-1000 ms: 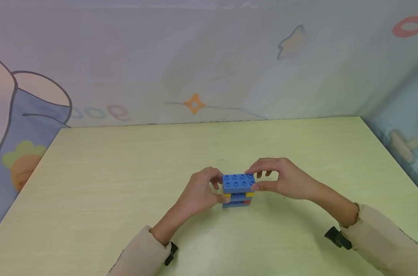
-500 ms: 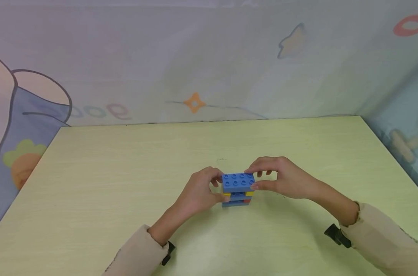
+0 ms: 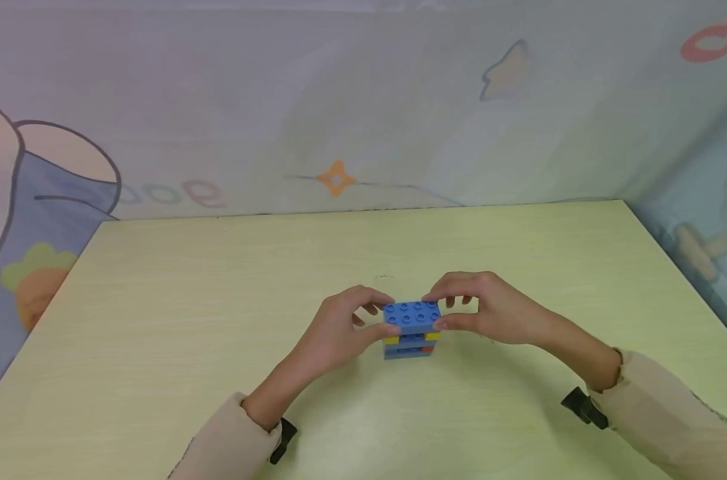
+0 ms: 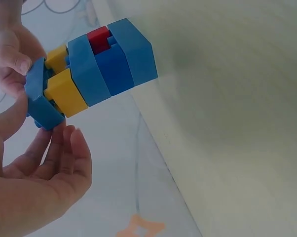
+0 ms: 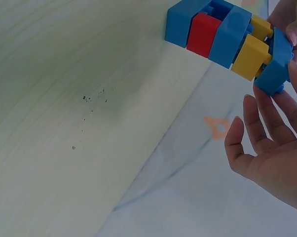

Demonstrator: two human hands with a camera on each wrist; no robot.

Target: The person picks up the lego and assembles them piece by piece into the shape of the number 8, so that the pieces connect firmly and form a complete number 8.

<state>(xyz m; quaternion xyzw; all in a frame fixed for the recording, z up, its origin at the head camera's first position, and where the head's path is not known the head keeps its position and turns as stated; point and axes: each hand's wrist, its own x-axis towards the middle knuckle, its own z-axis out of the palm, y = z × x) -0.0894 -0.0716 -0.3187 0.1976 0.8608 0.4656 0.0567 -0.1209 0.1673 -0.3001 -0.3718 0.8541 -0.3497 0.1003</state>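
A stack of toy building bricks stands on the table. Its top is a long blue brick (image 3: 412, 316) with two rows of studs. My left hand (image 3: 339, 327) pinches that brick's left end, thumb in front and fingers behind. At the other end my right hand (image 3: 495, 310) pinches it the same way. In the left wrist view, studs show in a narrow gap between the top brick and two yellow bricks (image 4: 67, 93). Below these come a blue brick (image 4: 88, 69), then a red brick (image 4: 99, 40) beside a darker blue brick (image 4: 115, 69), and a blue bottom brick (image 4: 133, 52).
The pale wooden table (image 3: 219, 287) runs back to a printed cloth (image 3: 369, 100) hung behind it. Small dark specks (image 5: 89, 98) mark the tabletop near the stack. Black straps (image 3: 585, 408) show at the sleeve cuffs.
My left thumb has moved up from the yellow brick to the front of the top blue brick, and its fingers have shifted to the back edge. My right hand keeps its pinch.
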